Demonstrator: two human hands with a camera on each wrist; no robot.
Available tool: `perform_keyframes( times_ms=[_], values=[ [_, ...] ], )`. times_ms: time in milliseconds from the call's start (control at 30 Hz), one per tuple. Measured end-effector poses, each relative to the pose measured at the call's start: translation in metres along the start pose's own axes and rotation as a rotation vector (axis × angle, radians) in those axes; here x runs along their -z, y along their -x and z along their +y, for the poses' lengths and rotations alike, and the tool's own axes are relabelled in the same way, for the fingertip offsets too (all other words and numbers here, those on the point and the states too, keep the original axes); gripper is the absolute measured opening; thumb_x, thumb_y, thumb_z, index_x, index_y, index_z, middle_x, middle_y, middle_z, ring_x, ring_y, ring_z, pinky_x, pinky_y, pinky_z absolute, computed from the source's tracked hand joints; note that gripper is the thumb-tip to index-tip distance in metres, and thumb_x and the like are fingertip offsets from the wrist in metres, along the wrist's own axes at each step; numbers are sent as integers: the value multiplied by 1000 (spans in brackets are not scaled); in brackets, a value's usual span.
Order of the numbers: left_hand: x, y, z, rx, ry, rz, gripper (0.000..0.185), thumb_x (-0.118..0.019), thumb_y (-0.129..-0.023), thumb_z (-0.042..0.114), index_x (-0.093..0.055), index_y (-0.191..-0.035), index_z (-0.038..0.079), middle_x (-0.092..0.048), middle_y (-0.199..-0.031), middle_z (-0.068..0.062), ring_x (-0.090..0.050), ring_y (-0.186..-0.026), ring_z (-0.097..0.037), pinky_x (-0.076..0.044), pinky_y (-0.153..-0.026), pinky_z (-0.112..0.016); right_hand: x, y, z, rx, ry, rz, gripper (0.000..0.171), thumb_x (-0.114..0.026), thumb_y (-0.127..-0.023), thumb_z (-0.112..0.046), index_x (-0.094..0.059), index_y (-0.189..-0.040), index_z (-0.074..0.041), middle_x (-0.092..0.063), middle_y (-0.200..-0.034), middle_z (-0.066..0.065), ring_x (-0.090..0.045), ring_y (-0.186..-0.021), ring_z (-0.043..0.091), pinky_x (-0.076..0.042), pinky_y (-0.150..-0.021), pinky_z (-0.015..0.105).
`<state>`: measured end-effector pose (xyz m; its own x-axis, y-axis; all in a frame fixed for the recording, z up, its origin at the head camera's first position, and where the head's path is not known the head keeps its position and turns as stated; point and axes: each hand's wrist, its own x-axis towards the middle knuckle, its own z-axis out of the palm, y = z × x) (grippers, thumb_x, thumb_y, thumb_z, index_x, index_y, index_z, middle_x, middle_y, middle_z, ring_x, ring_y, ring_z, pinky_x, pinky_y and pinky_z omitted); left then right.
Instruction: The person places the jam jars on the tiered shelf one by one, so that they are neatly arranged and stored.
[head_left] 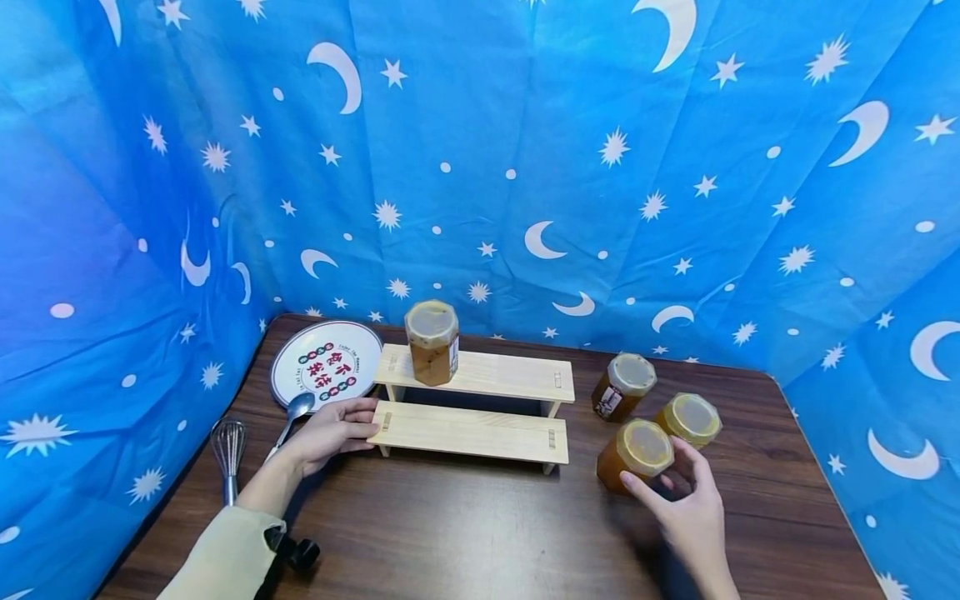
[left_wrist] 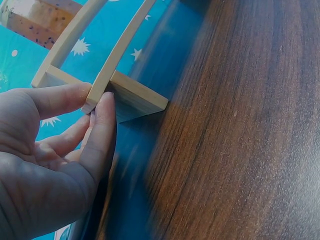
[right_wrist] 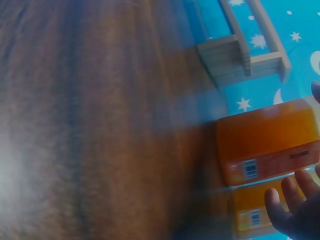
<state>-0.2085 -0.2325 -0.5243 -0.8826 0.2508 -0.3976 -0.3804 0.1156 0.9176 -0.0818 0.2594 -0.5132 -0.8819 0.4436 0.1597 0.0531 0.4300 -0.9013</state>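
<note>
My left hand (head_left: 333,433) pinches the left end of the lower board of a two-step wooden rack (head_left: 468,432); thumb and finger meet at the board's edge (left_wrist: 102,75) in the left wrist view. My right hand (head_left: 690,508) is at an octagonal amber jar (head_left: 637,454), thumb by its near side and fingers by its far side. In the right wrist view, those fingers (right_wrist: 292,192) look extended along the amber jar (right_wrist: 270,140), partly in front of a second jar. On the rack's upper board stands another jar (head_left: 433,346), upright.
Behind the amber jar are a yellow-lidded jar (head_left: 688,419) and a darker jar (head_left: 624,387). A printed round plate (head_left: 288,367), a spoon (head_left: 302,406) and a whisk (head_left: 228,454) lie on the left. Blue star-patterned cloth (head_left: 480,167) encloses the wooden table (head_left: 487,533).
</note>
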Motion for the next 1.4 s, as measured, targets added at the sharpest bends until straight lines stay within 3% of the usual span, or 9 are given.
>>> perform_keyframes(
  times_ms=[100,300,400,600,700,833,1033,1400],
  values=[
    [0,0,0,1,2,-2,59,-64,-98,0,-39,-151,-8,-58,-128,-21,-68,-101,-23,-61,-89,-37,-3,0,3,-50,13,-38,84,-94,-78,-16,-48,-148,-8,-59,-135,10,-57,-109,-3,-48,-84,5],
    [0,0,0,0,4,-4,59,-64,-98,0,-39,-151,-9,-58,-127,-20,-68,-101,-23,-61,-89,-37,-8,-3,8,-90,73,-106,92,-93,-80,-26,-41,-152,-5,-52,-141,16,-54,-126,27,-47,-83,3],
    [0,1,0,0,5,-4,59,-64,-98,0,-39,-151,-8,-59,-127,-20,-68,-101,-23,-61,-89,-37,-9,-4,11,-95,121,-133,93,-93,-80,-30,-40,-152,-5,-51,-142,17,-51,-129,31,-50,-84,6],
    [0,1,1,-1,5,-2,59,-65,-98,0,-40,-151,-8,-58,-127,-20,-68,-100,-23,-61,-89,-37,-13,-5,15,-78,171,-110,89,-94,-79,-31,-45,-150,-7,-56,-138,15,-53,-125,29,-58,-90,26],
    [0,1,1,3,4,2,58,-65,-98,1,-40,-150,-8,-57,-126,-20,-68,-100,-23,-61,-89,-37,-16,-4,19,-60,141,-82,86,-94,-78,-26,-47,-147,-5,-57,-135,15,-54,-122,28,-57,-88,20],
    [-1,1,1,6,6,5,58,-65,-98,1,-41,-150,-8,-57,-126,-20,-68,-100,-23,-61,-88,-37,-20,-3,21,-50,86,-42,82,-95,-77,-18,-49,-143,-5,-58,-132,11,-53,-117,16,-46,-80,2],
    [-1,1,2,11,12,7,57,-65,-98,0,-41,-150,-8,-57,-125,-20,-68,-100,-24,-61,-89,-38,-23,-2,23,-26,104,22,77,-95,-75,-14,-54,-140,-7,-62,-125,9,-52,-108,2,-46,-78,1],
    [-1,1,3,15,12,11,57,-65,-97,-1,-42,-149,-8,-57,-126,-21,-68,-99,-24,-61,-88,-38,-22,-2,25,-11,101,70,74,-97,-72,-11,-58,-135,-6,-64,-118,8,-52,-102,0,-47,-77,2]
  ],
)
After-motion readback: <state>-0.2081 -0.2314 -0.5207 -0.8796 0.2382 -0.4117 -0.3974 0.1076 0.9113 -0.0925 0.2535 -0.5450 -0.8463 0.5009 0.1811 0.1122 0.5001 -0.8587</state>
